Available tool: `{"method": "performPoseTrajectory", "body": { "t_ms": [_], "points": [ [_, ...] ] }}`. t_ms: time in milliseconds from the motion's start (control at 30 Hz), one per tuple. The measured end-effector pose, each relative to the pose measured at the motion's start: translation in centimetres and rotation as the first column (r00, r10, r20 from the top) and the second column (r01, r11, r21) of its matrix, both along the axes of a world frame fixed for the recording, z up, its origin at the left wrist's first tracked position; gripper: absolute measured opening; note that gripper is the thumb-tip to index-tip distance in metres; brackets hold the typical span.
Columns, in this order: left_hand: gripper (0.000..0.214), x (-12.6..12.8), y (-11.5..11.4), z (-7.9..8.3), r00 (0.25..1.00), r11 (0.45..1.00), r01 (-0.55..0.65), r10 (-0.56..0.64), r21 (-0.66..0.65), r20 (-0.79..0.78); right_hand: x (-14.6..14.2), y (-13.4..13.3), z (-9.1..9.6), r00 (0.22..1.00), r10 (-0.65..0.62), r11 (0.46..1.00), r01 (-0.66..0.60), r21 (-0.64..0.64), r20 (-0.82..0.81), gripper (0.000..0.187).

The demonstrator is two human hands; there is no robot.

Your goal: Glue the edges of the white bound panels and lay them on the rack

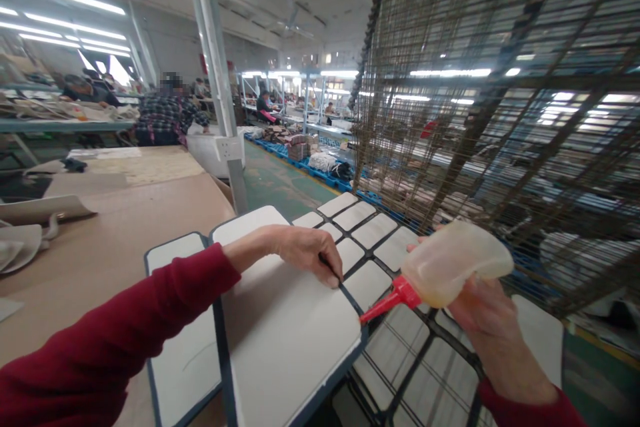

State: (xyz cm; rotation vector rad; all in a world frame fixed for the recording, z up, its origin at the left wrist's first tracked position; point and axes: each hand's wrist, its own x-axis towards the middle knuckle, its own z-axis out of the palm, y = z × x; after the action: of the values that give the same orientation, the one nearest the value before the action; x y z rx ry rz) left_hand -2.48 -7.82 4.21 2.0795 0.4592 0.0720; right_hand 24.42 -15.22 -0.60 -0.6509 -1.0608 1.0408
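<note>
My right hand [487,320] grips a translucent squeeze bottle [453,263] with a red nozzle [387,301]. The nozzle tip points down-left at the right edge of a large white panel [285,327] with a dark blue border. My left hand [305,253], in a red sleeve, rests on that panel with its fingers pinched on a thin dark strip [331,268] at the panel's edge. A second white panel [183,353] lies to the left. Several smaller white pieces [357,233] sit on a dark wire rack [425,367] beyond.
A brown worktable [100,247] extends left with grey fabric pieces [30,227]. A tall wire drying rack [500,113] fills the right. A steel pillar [217,80] stands ahead. Other people [167,113] work at distant benches. Blue pallets [325,173] line the green aisle.
</note>
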Motion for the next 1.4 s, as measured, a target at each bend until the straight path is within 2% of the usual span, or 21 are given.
{"method": "performPoseTrajectory", "body": {
  "t_ms": [167, 400, 600, 733, 1000, 1167, 1400],
  "points": [
    [0.031, -1.2, 0.4, -0.4, 0.998, 0.998, -0.054, 0.052, 0.04, 0.036, -0.4, -0.8, -0.5, 0.992, -0.115, 0.992, 0.118, 0.051, -0.059, 0.054],
    [0.037, -2.3, 0.9, -1.0, 0.992, 0.987, -0.117, 0.111, 0.106, 0.064, -1.2, -1.8, -1.2, 0.975, -0.208, 0.973, 0.214, 0.09, -0.071, 0.061],
    [0.04, -3.3, 1.1, -1.4, 0.983, 0.975, -0.175, 0.166, 0.135, 0.076, -1.7, -2.2, -1.7, 0.964, -0.254, 0.963, 0.259, 0.071, -0.077, 0.058],
    [0.041, -3.8, 1.1, -1.8, 0.976, 0.973, -0.206, 0.197, 0.107, 0.094, -1.8, -1.9, -1.9, 0.973, -0.222, 0.969, 0.228, 0.098, -0.066, 0.055],
    [0.043, -4.6, 0.9, -2.2, 0.957, 0.962, -0.271, 0.271, -0.006, 0.105, -2.1, -2.2, -2.3, 0.984, -0.165, 0.983, 0.17, 0.068, -0.073, 0.053],
    [0.045, -5.0, 0.7, -2.3, 0.944, 0.944, -0.312, 0.32, -0.107, 0.079, -2.8, -2.4, -1.9, 0.984, -0.163, 0.985, 0.167, 0.047, -0.076, 0.057],
    [0.043, -5.5, 1.0, -3.0, 0.933, 0.928, -0.332, 0.35, -0.17, 0.084, -3.7, -2.1, -1.5, 0.991, -0.097, 0.994, 0.102, 0.048, -0.091, 0.056]
  ]
}}
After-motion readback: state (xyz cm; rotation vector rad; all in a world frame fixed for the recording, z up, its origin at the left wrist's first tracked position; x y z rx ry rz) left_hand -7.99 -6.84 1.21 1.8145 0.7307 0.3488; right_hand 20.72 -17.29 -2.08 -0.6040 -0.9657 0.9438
